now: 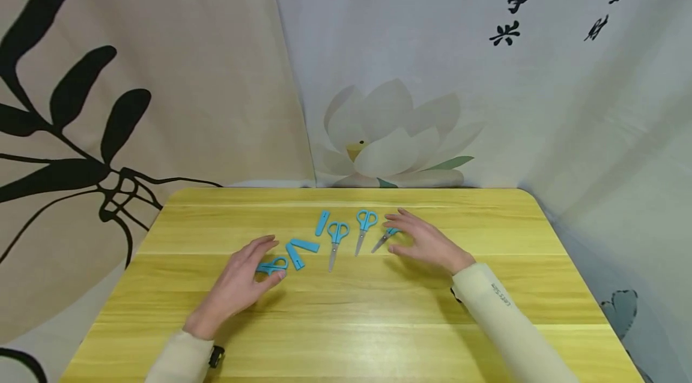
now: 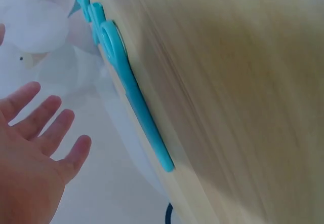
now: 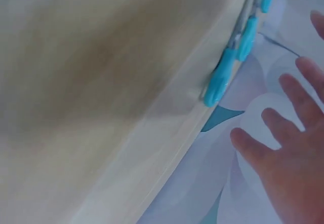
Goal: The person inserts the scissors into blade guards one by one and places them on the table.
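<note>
My left hand [image 1: 240, 278] hovers at the left with fingers spread, partly covering a pair of blue-handled scissors [image 1: 279, 263]. The left wrist view shows these scissors with a long teal sheath [image 2: 144, 120] over the blades. Opposite, my right hand [image 1: 424, 241] is held over the handles of another pair of scissors [image 1: 382, 240], whose bare blades point toward the left front. Between the hands lie scissors with exposed blades [image 1: 334, 246] and a similar pair of scissors [image 1: 362, 240]. Three loose blue sheaths [image 1: 304, 245] lie near them. Neither hand grips anything.
The yellow wood-grain table [image 1: 367, 323] has its far edge close behind the scissors. Beyond it hangs a pale curtain [image 1: 216, 71] with printed leaves, a lotus and dark characters.
</note>
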